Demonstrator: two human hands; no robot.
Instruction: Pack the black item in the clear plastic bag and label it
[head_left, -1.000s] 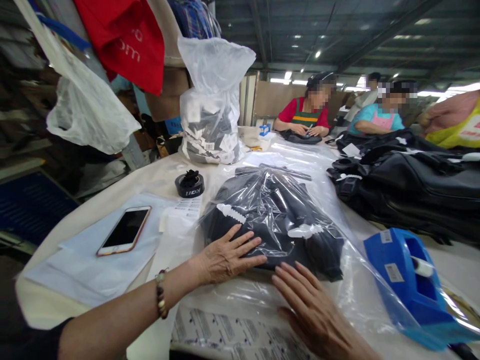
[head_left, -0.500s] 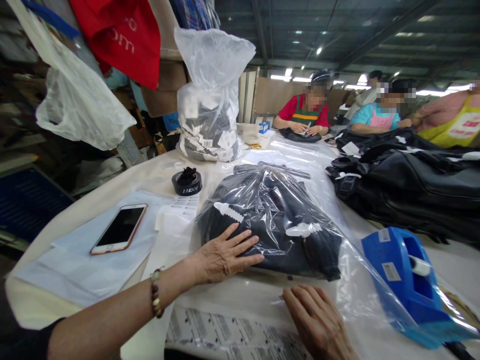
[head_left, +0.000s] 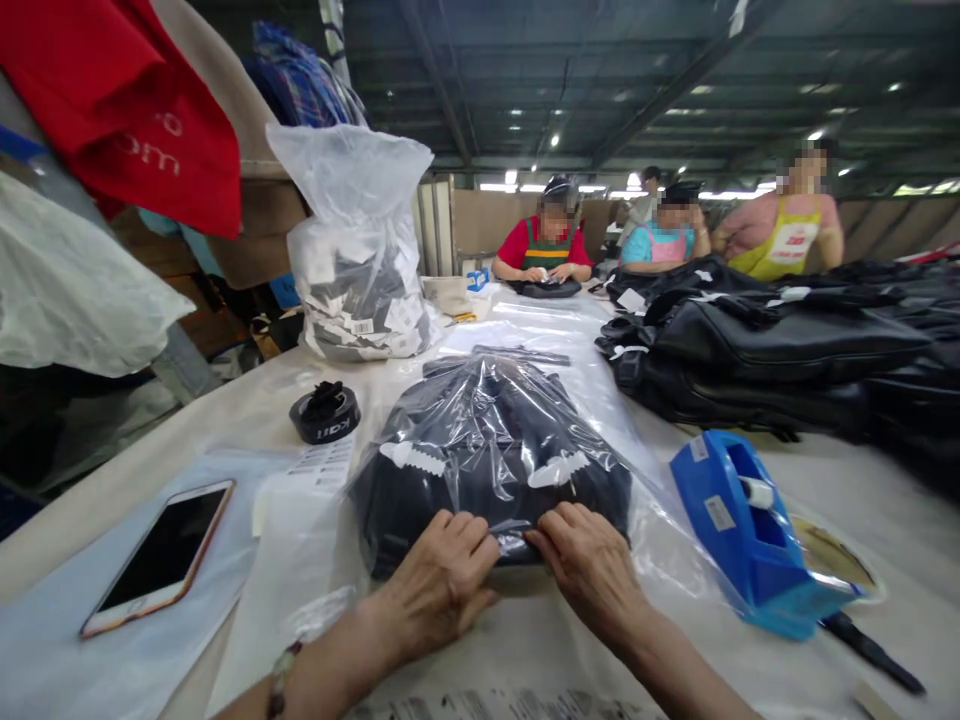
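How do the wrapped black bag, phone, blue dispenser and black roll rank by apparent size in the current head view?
Largest to smallest, as they look:
1. Wrapped black bag
2. Blue dispenser
3. Phone
4. Black roll

The phone lies nearer the camera than the roll, so their true difference is unsure.

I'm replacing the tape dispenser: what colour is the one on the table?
The tape dispenser is blue, seen best in the head view.
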